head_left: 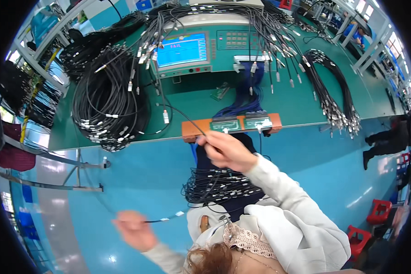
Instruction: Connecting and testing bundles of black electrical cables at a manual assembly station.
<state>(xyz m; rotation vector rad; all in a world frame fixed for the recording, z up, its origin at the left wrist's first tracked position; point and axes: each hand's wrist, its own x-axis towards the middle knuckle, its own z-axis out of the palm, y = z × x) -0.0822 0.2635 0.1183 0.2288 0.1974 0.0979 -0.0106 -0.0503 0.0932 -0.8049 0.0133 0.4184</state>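
My right hand (228,150) is in front of the bench edge, pinching a black cable (187,118) that runs up and left over the green bench top. Beside that hand, an orange block (195,129) on the bench edge carries two green connector boards (225,123), with white plugs in them. Low on the left, my left hand (134,230) is smeared by motion but closed round another black cable (157,221) with white tags, which leads toward my lap. A bundle of black cables (219,187) with white tags lies across my lap.
A green tester (223,42) with a lit blue screen (180,51) stands on the bench, cables draped over it. A large cable coil (109,102) lies left, another cable bundle (331,91) right. A metal rail (55,185) juts out left; red stools (379,212) stand at right.
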